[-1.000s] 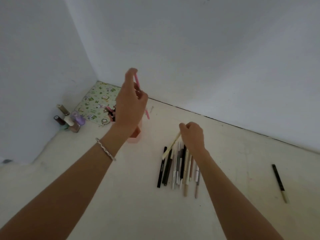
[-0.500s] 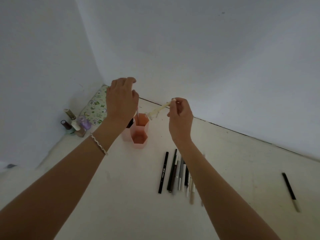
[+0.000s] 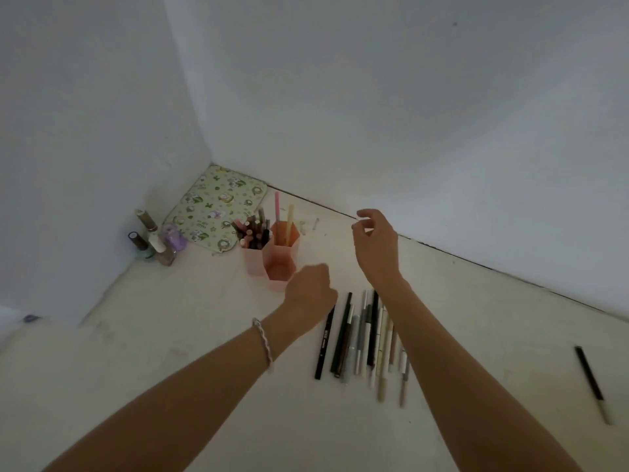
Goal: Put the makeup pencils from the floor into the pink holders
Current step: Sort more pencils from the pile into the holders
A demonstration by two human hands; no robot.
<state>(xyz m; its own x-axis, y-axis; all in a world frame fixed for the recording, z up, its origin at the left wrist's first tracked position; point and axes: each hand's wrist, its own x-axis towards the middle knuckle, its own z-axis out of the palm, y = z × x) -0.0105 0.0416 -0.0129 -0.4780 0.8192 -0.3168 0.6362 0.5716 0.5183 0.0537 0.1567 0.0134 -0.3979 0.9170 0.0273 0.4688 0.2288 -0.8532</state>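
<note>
My left hand (image 3: 308, 294) reaches down to the near row of makeup pencils (image 3: 360, 338) on the floor (image 3: 170, 386). Its fingers are curled over the far tip of the black pencil (image 3: 325, 338) at the left of the row. I cannot tell if they pinch it yet. My right hand (image 3: 376, 247) is up in the air, to the right of the pink holders (image 3: 272, 253). Its fingers (image 3: 366, 214) are loose and hold nothing.

The holders stand far from me, near the corner. The left one is full of pencils. The far one has a pink pencil (image 3: 276, 207) and a yellow pencil (image 3: 290, 219) standing in it. The near one looks empty. One more dark pencil (image 3: 592, 383) lies alone, far off to the right.

To do this step well, I think I should pinch just one pencil near its end, so the others do not roll. Then I lift it, turn it to stand up, and drop it tip down into a holder with room. I should go slow by the holders, so I do not knock them over.
</note>
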